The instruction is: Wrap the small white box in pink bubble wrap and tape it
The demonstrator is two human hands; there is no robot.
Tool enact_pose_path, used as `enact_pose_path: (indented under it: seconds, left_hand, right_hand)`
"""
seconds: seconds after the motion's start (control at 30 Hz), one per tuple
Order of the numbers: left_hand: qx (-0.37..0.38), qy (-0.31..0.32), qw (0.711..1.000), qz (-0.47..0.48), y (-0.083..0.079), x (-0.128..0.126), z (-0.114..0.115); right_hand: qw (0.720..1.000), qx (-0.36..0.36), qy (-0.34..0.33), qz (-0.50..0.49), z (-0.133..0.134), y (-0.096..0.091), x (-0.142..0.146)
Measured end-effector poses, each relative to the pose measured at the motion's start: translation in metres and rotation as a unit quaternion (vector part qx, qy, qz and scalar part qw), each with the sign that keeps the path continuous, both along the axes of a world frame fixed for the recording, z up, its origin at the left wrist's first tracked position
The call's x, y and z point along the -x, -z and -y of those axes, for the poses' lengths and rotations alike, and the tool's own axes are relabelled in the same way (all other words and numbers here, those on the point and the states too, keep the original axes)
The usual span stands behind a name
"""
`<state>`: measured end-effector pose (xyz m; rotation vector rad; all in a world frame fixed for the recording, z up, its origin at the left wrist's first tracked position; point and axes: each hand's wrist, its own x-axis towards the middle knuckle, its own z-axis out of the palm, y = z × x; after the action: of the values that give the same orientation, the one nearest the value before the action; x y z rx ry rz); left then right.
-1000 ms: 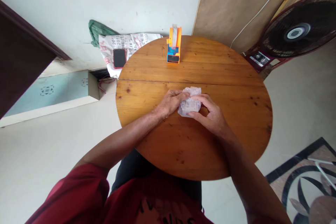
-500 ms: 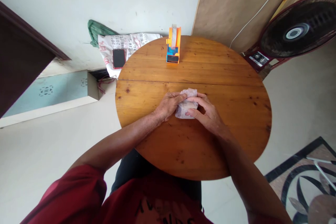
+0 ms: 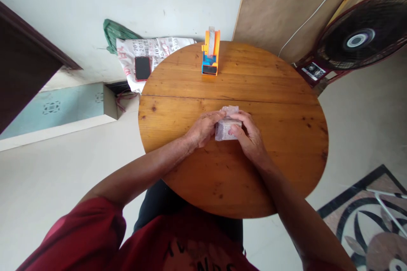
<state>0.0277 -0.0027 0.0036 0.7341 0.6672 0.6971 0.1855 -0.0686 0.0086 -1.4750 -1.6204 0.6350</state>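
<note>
Between my two hands is a small boxy packet in cloudy bubble wrap (image 3: pixel 225 132), held over the middle of the round wooden table (image 3: pixel 190 165). My left hand (image 3: pixel 205 127) grips its left side, with the thumb at the upper edge. From the right, my right hand (image 3: pixel 252 137) closes round it, the thumb pressed on the near face and the fingers over the top. Whatever lies inside the wrap cannot be made out. Farther back on the table stands an orange and blue tape dispenser (image 3: pixel 210 53) with a roll of clear tape; neither hand touches it.
A dark-screened phone (image 3: pixel 143 68) lies on a printed white sack (image 3: pixel 127 55) left of the table, with a green bag (image 3: pixel 117 34) behind. A large fan (image 3: pixel 359 36) stands at the right. The wall (image 3: pixel 178 4) rises behind the table.
The wrapped packet has turned a little and shifted slightly right, so its near face now looks squarer. My right thumb has moved up on it. Both hands keep their hold.
</note>
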Motion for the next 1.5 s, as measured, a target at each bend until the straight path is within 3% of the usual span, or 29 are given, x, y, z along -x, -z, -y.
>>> enact_pose_path:
  seconds: [0.1,0.37,0.77,0.9,1.2,1.5]
  left_hand:
    - [-0.001,0.029,0.999,0.046,-0.001,-0.001,0.002]
    - [-0.047,0.069,0.996,0.030,0.000,0.001,0.003]
    - [-0.011,0.057,0.996,0.061,-0.007,0.003,0.001]
    - [-0.009,0.051,0.997,0.066,-0.007,0.003,0.000]
    - [-0.040,0.069,0.996,0.046,-0.007,0.007,-0.003]
    - [-0.021,0.058,0.997,0.056,-0.005,0.005,-0.002]
  right_hand:
    - [1.000,-0.005,0.014,-0.019,0.000,0.003,0.000]
    - [0.994,0.019,0.003,-0.108,0.002,0.010,0.002]
    - [0.979,0.052,0.001,-0.199,0.002,0.011,-0.004]
    - [0.985,0.020,0.010,-0.171,0.004,0.008,-0.001]
    - [0.999,-0.044,-0.009,0.016,0.003,-0.005,-0.010]
    - [1.000,0.005,-0.020,-0.009,0.002,-0.003,-0.009]
